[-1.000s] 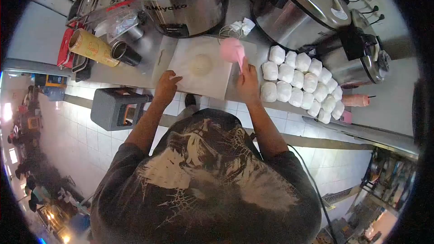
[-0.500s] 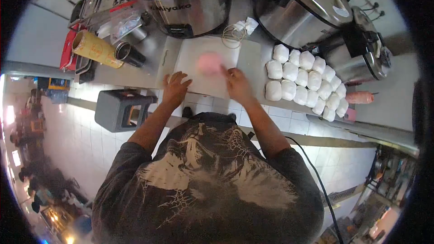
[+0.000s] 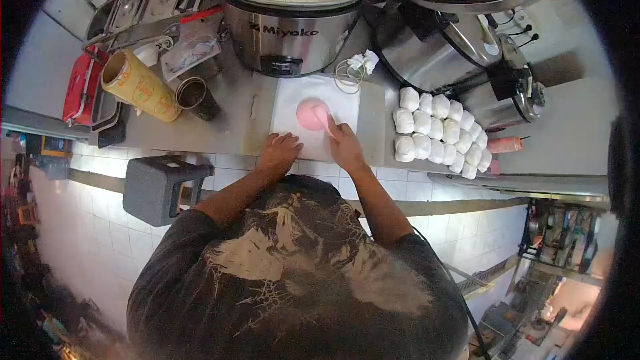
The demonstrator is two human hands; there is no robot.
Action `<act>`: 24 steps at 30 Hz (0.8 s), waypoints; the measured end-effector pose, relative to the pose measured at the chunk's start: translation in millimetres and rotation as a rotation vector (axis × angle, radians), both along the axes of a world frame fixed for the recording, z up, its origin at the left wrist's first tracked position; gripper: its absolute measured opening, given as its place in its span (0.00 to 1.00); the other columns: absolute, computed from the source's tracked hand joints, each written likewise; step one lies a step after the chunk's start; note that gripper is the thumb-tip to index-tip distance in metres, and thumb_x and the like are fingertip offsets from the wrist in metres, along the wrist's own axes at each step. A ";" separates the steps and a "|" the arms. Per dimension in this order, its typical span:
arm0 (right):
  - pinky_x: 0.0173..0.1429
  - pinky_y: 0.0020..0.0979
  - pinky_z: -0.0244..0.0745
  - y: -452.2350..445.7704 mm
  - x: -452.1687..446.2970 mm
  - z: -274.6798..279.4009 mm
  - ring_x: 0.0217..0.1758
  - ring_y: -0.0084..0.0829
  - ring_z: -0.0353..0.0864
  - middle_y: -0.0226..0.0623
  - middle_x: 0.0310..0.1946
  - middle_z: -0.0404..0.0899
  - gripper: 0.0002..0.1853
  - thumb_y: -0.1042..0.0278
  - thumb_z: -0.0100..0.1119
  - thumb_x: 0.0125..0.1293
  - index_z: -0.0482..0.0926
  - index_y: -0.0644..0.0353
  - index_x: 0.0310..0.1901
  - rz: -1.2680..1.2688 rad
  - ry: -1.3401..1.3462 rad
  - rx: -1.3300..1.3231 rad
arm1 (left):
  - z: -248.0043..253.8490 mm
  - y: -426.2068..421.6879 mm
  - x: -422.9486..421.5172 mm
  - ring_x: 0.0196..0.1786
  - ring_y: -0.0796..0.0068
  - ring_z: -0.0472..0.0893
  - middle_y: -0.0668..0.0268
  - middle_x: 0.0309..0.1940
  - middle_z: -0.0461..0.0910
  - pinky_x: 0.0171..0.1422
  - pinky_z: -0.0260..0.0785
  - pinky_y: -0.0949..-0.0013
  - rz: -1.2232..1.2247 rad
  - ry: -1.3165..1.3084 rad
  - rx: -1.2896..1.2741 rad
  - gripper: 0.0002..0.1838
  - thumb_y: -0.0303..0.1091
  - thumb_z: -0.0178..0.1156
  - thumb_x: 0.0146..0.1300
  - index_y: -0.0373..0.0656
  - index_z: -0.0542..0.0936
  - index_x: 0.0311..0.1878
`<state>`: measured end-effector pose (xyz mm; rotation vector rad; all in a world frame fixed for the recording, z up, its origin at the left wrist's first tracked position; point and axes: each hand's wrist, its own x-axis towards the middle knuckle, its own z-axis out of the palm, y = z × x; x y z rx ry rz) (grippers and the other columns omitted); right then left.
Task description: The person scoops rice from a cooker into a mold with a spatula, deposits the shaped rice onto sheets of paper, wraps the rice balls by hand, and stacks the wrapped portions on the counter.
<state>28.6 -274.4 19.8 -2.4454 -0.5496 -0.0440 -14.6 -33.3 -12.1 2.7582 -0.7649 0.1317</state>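
Pink scoop point(image 3: 310, 115) shifts from 2 o'clock edge of white paper point(image 3: 337, 91) to centre. Right hand point(image 3: 348, 150) closed round its handle point(image 3: 326, 121); left hand point(image 3: 281, 155) half-spread, touching paper at 7 o'clock.

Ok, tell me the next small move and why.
Probably lift the pink scoop straight up with the right hand, which holds it: it covers part of the white paper, hiding whatever is beneath. The left hand is at the paper's near edge, so it could likely steady the sheet.
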 end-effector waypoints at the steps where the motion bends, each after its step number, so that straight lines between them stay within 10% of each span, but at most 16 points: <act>1: 0.48 0.44 0.74 -1.2 -2.4 -1.9 0.41 0.49 0.76 0.48 0.37 0.73 0.35 0.75 0.54 0.65 0.60 0.54 0.75 -0.006 -0.001 -0.008 | 2.9 2.2 0.9 0.68 0.65 0.73 0.65 0.57 0.80 0.73 0.55 0.46 -0.006 -0.001 -0.008 0.16 0.35 0.59 0.64 0.52 0.81 0.56; 7: 0.48 0.44 0.73 -50.7 19.7 -1.4 0.43 0.50 0.77 0.53 0.37 0.75 0.35 0.69 0.56 0.67 0.59 0.59 0.75 -0.497 -0.210 0.074 | 22.3 8.0 13.7 0.59 0.64 0.78 0.66 0.52 0.81 0.70 0.60 0.48 -0.001 0.173 -0.124 0.13 0.38 0.60 0.66 0.53 0.83 0.52; 13: 0.55 0.56 0.69 -56.6 20.4 34.3 0.55 0.55 0.72 0.54 0.52 0.73 0.35 0.63 0.65 0.61 0.66 0.58 0.71 -0.491 -0.470 -0.305 | 26.5 7.4 25.2 0.49 0.63 0.81 0.68 0.43 0.83 0.64 0.63 0.50 0.071 0.084 -0.249 0.10 0.40 0.60 0.65 0.55 0.85 0.47; 15: 0.57 0.62 0.67 -37.6 4.9 43.1 0.61 0.55 0.69 0.51 0.60 0.71 0.35 0.58 0.68 0.58 0.70 0.59 0.67 -0.022 -0.410 -0.108 | 31.0 4.8 21.4 0.47 0.61 0.81 0.65 0.42 0.82 0.62 0.64 0.51 0.090 0.107 -0.267 0.10 0.38 0.60 0.64 0.51 0.86 0.45; 19: 0.60 0.57 0.69 -26.1 -12.8 29.0 0.60 0.53 0.71 0.48 0.56 0.75 0.33 0.63 0.68 0.56 0.72 0.60 0.65 0.122 -0.347 -0.169 | 20.8 4.8 16.1 0.48 0.64 0.82 0.70 0.42 0.83 0.61 0.64 0.50 0.100 0.066 -0.261 0.08 0.40 0.62 0.63 0.55 0.86 0.43; 21: 0.61 0.49 0.71 -40.5 -8.2 4.5 0.56 0.49 0.75 0.44 0.48 0.80 0.26 0.69 0.66 0.53 0.79 0.58 0.57 -0.064 0.213 -0.042 | 15.2 14.5 13.1 0.50 0.64 0.81 0.71 0.44 0.84 0.62 0.64 0.49 0.134 -0.039 -0.146 0.08 0.37 0.64 0.60 0.55 0.86 0.42; 24: 0.61 0.43 0.73 -58.4 -20.5 -9.2 0.53 0.48 0.77 0.42 0.42 0.82 0.19 0.75 0.63 0.51 0.83 0.56 0.48 -0.023 -0.013 0.126 | 18.7 39.4 9.5 0.54 0.64 0.80 0.70 0.47 0.83 0.65 0.63 0.50 0.147 0.031 -0.253 0.10 0.33 0.65 0.58 0.54 0.86 0.43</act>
